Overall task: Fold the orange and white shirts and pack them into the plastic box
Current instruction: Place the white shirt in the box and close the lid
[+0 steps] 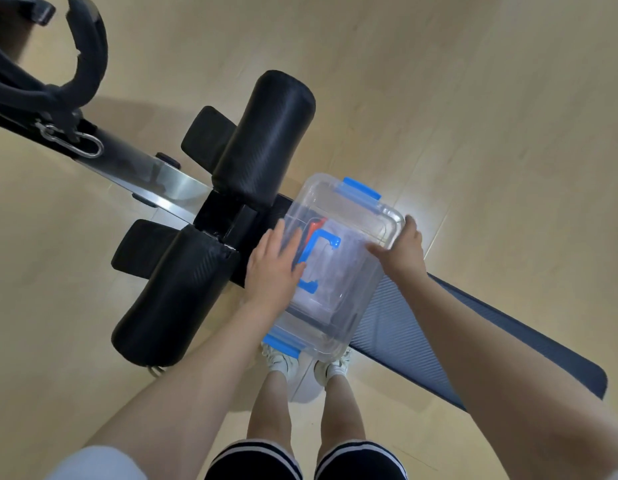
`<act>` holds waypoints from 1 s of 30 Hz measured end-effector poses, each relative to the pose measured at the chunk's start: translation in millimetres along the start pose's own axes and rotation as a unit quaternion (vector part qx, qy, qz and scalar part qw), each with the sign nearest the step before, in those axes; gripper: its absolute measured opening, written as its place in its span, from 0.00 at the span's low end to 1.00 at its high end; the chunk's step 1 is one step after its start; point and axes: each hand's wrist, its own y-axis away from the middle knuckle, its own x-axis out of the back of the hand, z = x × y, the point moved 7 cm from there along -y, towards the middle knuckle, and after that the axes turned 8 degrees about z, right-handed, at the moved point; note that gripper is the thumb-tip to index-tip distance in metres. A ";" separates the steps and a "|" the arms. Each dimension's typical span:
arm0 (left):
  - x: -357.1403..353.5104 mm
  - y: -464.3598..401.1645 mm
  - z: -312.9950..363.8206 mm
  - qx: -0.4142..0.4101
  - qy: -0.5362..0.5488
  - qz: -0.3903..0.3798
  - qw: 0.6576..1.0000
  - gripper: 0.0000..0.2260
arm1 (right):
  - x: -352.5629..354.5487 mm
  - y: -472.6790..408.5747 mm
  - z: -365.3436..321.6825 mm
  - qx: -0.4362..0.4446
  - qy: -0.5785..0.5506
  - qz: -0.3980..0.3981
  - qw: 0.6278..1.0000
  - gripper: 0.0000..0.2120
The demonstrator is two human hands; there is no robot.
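A clear plastic box (349, 209) with a lid, blue side latches and a blue top handle (316, 261) rests on the padded end of an exercise bench. Through the lid a small patch of orange (316, 225) shows inside; I cannot tell what else lies in it. My left hand (271, 268) lies flat on the lid's left side, fingers spread beside the handle. My right hand (402, 249) grips the box's right edge near the far corner, thumb on top of the lid. No white shirt is visible.
The box sits on a blue-grey ribbed bench pad (473, 341) that runs to the lower right. Two black foam rollers (266, 140) and a metal frame (169, 185) stand to the left. My legs and white shoes (283, 362) are below, on a light wood floor.
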 end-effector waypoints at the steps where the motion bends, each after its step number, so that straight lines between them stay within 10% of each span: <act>1: -3.3 -5.0 10.3 -0.027 0.001 -0.010 1.000 0.32 | 3.4 -5.8 -11.4 0.047 0.016 0.023 0.999 0.40; 5: -31.4 -18.5 33.5 -0.108 -0.127 -0.093 0.982 0.48 | 0.7 -29.1 -47.3 0.161 0.071 0.044 0.983 0.33; 14: -45.8 -24.4 35.0 -0.078 -0.215 -0.112 0.967 0.49 | -27.0 -67.0 -73.3 0.159 0.120 -0.123 0.972 0.40; 20: -41.7 -22.9 38.4 -0.074 -0.221 -0.102 0.967 0.49 | -17.9 -47.4 -86.3 0.270 0.167 -0.056 0.947 0.20; 30: -31.8 5.4 25.1 -0.007 -0.087 -0.023 0.996 0.37 | -17.3 -15.0 -80.2 0.327 0.249 0.011 0.911 0.22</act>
